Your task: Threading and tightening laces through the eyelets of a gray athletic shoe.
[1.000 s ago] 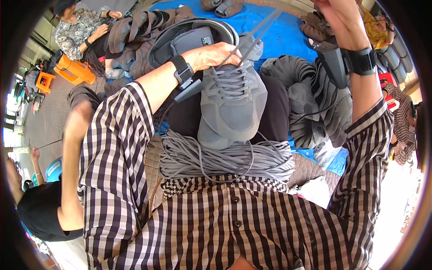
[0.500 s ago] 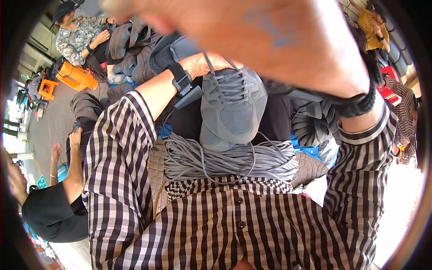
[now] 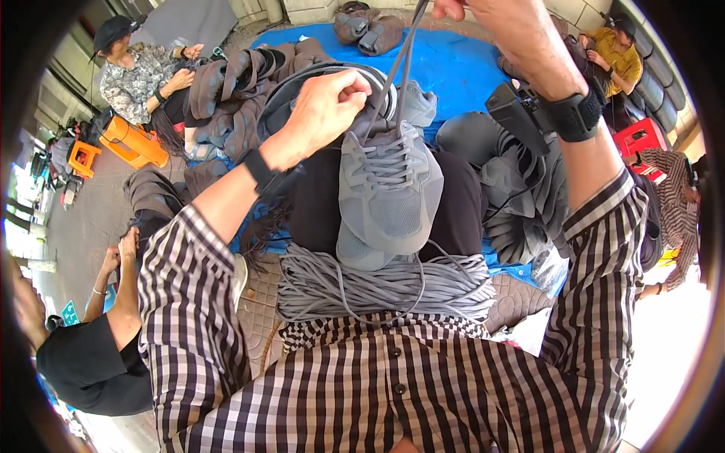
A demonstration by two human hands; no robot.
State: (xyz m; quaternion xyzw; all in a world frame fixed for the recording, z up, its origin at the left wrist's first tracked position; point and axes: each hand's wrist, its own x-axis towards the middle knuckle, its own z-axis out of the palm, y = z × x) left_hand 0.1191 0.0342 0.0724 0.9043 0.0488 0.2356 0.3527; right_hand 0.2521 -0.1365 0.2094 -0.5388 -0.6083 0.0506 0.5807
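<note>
A grey lace-up shoe (image 3: 393, 200) rests on my lap, toe toward me, over a second grey shoe (image 3: 362, 253). Two grey shoelaces (image 3: 404, 72) rise taut from its upper eyelets to the top edge, where my right hand (image 3: 506, 26) pulls them; its fingertips are partly cut off. My left hand (image 3: 325, 106) hovers left of the laces, above the shoe's opening. Its fingers are curled closed, and whatever may be in them is hidden. A thick bundle of grey laces (image 3: 385, 287) lies across my lap, below the shoes.
Grey shoe parts (image 3: 521, 204) are heaped at my right; brown-grey shoe parts (image 3: 226, 98) are piled at the far left. A blue sheet (image 3: 461, 64) covers the floor ahead. Orange stools (image 3: 132, 143) and a red stool (image 3: 638, 140) stand around. Several people sit nearby.
My right arm has swung up and to the right, drawing the laces up taut. My left hand has come away from the shoe's collar, and the shoe sits slightly lower.
</note>
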